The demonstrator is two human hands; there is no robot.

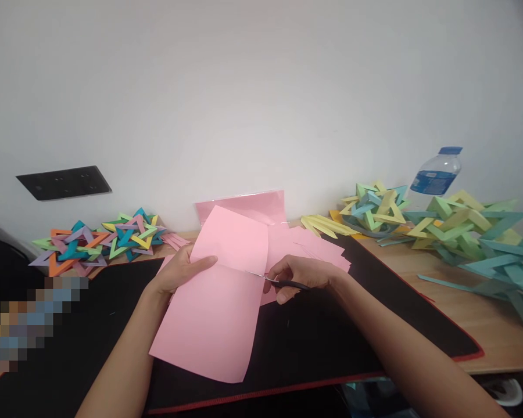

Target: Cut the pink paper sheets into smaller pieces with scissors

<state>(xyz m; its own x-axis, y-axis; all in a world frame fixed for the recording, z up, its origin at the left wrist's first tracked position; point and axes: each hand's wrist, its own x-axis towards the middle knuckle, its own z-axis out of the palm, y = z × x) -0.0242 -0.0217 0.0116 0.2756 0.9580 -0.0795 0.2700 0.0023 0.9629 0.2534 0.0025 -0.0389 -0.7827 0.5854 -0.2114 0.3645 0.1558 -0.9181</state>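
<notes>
A large sheet of pink paper [218, 325] is held up over the black mat by my left hand [185, 270], whose thumb lies on its face near the left edge. My right hand [294, 276] is closed round the dark handles of a pair of scissors [290, 284]. Their thin blades reach into the sheet from its right edge, along a crease or cut line across the middle. Behind the sheet, more pink paper pieces [305, 244] lie on the mat, partly hidden by the sheet and my right hand.
The black mat [318, 337] with red edging covers much of the wooden table [444, 313]. Multicoloured folded-paper stars [76, 247] stand at left, green and blue ones [462, 232] at right. Yellow strips [329, 224], a pink paper pack [244, 206] and a water bottle [438, 171] are near the wall.
</notes>
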